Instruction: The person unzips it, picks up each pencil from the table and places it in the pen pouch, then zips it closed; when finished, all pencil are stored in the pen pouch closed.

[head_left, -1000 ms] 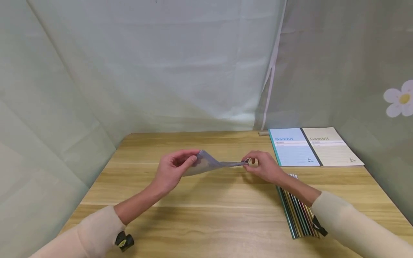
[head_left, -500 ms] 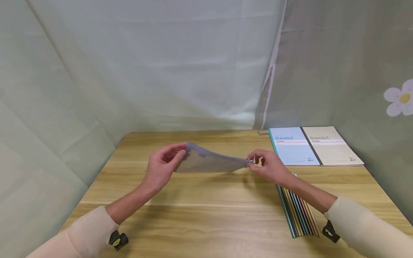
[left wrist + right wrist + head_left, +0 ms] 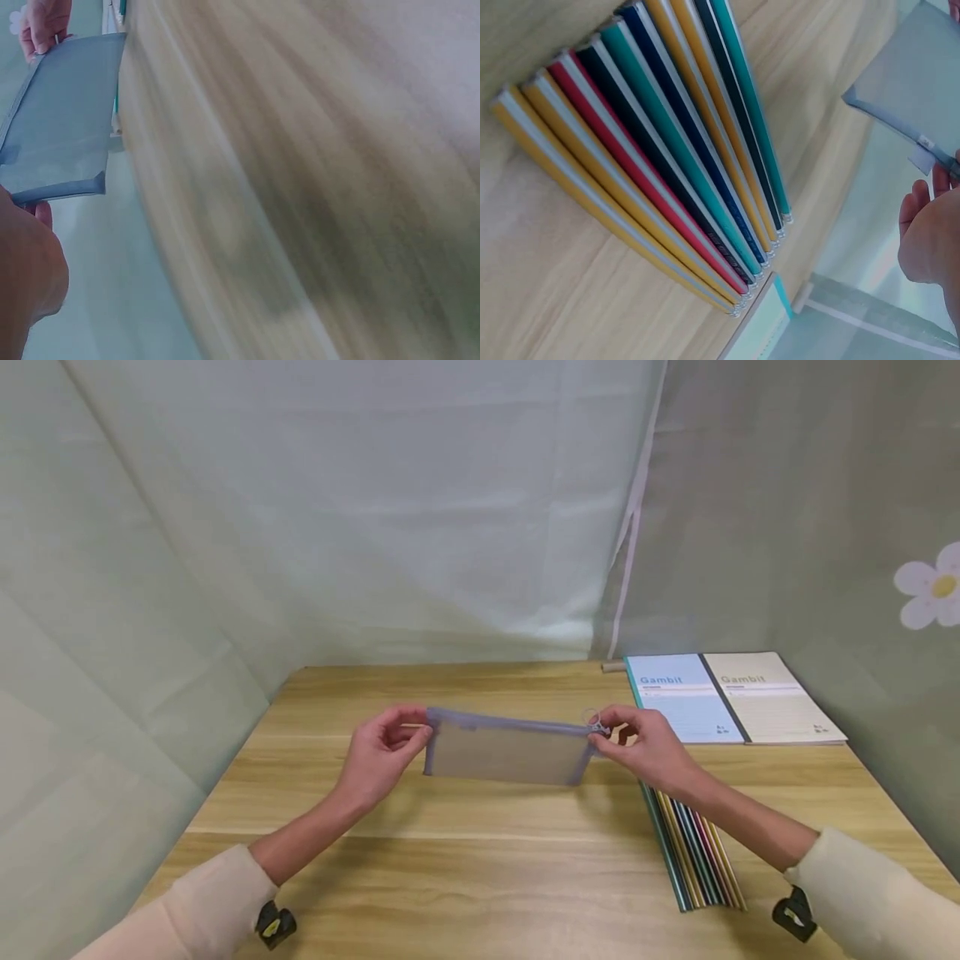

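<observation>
A translucent zip pouch (image 3: 510, 753) with a grey-blue zip edge hangs over the table, stretched between my two hands. My left hand (image 3: 382, 752) pinches its upper left corner between thumb and fingers. At the other end my right hand (image 3: 645, 745) pinches the upper right corner, by the zip pull with a ring (image 3: 592, 718). In the left wrist view the pouch (image 3: 64, 112) spans between both hands, its side flat. The right wrist view shows the pouch's corner (image 3: 919, 82) and a small tag (image 3: 922, 159) on its edge.
Several coloured pencils (image 3: 652, 150) lie in a row on the wooden table (image 3: 480, 877), below my right forearm. A blue notebook (image 3: 684, 702) and a cream notebook (image 3: 772, 702) lie at the back right. A brown roll (image 3: 612, 667) sits beside them. Curtains enclose the table.
The pouch, twisted and edge-on earlier, has been pulled out straight and turned so that its broad side faces me. My right hand has moved right, and my left hand slightly left.
</observation>
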`<state>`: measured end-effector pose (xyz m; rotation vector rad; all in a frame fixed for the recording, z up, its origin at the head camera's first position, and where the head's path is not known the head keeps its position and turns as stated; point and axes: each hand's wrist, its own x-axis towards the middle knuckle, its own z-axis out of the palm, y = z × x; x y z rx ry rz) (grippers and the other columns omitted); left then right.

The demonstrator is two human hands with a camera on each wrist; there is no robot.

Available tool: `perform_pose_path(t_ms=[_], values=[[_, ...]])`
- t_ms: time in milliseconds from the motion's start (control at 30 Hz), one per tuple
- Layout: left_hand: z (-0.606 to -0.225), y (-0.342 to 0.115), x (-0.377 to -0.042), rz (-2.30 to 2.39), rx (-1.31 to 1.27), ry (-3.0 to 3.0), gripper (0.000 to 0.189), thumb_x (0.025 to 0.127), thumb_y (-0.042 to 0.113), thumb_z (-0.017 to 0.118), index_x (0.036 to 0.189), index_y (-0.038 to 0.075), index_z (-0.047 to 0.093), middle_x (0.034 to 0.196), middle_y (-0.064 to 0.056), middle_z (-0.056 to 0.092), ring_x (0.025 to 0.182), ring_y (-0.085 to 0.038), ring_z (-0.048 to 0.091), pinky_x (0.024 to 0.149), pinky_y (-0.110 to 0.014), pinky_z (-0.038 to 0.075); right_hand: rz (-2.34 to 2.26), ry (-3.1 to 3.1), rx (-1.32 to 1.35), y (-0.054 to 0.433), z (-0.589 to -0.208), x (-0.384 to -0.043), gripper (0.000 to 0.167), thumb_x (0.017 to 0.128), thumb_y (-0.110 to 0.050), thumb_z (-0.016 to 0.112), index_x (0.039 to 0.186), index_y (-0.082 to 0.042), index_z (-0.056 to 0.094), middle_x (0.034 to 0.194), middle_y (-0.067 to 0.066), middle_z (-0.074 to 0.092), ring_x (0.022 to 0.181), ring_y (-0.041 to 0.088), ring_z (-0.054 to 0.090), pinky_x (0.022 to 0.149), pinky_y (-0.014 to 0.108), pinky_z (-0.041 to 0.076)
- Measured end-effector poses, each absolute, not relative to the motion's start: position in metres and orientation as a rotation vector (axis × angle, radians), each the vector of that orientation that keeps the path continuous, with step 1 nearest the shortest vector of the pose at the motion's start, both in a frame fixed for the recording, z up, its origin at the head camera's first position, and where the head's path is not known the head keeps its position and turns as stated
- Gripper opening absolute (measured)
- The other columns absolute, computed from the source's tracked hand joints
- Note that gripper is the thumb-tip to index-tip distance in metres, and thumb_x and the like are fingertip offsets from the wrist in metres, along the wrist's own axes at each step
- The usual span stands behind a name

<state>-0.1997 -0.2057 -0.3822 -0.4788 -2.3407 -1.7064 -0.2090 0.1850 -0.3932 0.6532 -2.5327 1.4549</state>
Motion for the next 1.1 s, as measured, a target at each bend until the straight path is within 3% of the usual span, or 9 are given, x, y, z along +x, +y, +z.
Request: perform_pose_path(t_ms=[333, 933, 1100], values=[[-0.393, -0.203, -0.199, -1.738, -0.410, -2.432, 0.021, 0.098, -0.002, 0.073, 0.118, -0.004, 0.067, 0.116, -0.020, 0.074, 0.109, -0.033, 0.074, 0.089, -0.028, 0.064, 1.507, -2.534, 0.627, 0.191, -0.396, -0.205, 0.006, 0.096, -0.005, 0.079, 0.100, -0.003, 0.076, 0.105, 0.008, 0.075, 0.090, 0.015, 0.063, 0.074, 0.025, 0.057], [-0.409, -0.202, -0.197, -1.719, -0.331, -2.503, 0.019, 0.098, 0.000, 0.074, 0.116, -0.006, 0.067, 0.115, -0.021, 0.076, 0.107, -0.033, 0.074, 0.088, -0.024, 0.062, 1.484, -2.574, 0.581, 0.194, -0.403, -0.201, 0.012, 0.096, -0.008, 0.079, 0.108, -0.004, 0.079, 0.100, 0.003, 0.076, 0.090, 0.017, 0.064, 0.076, 0.026, 0.058], [-0.405, -0.204, -0.200, -1.658, -0.427, -2.515, 0.021, 0.103, 0.010, 0.072, 0.121, 0.000, 0.069, 0.118, -0.014, 0.075, 0.111, -0.026, 0.072, 0.092, -0.022, 0.060, 1.479, -2.562, 0.587, 0.194, -0.405, -0.201, 0.012, 0.097, -0.007, 0.079, 0.108, -0.004, 0.079, 0.098, 0.003, 0.076, 0.090, 0.015, 0.065, 0.077, 0.025, 0.058]])
